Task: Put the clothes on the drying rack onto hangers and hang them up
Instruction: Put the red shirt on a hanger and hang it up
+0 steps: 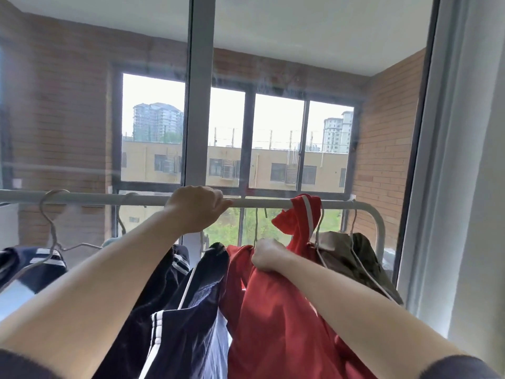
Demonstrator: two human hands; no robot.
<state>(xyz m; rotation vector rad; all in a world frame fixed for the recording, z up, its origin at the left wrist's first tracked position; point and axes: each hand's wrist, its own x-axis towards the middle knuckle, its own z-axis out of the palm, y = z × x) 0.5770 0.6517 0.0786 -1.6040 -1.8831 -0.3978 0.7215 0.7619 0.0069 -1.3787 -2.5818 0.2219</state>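
Right hand (269, 254) clenched on a bunch of the red garment (273, 310) near its top; left hand (196, 209) curled over the white rail (109, 199). Red garment hangs at the rail between a navy striped garment (185, 296) and an olive one (347, 255) — soft, light, likely slick; grip it by bunched cloth up top. Its hanger is hidden in folds, hems cut off — any hook under the left hand: cannot tell.

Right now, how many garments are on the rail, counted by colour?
2 navy garments: one far left, one in the middle
1 red garment, gripped by the right hand, part of it draped over the rail
1 olive garment
Total: 4, taking the red cloth as one piece.
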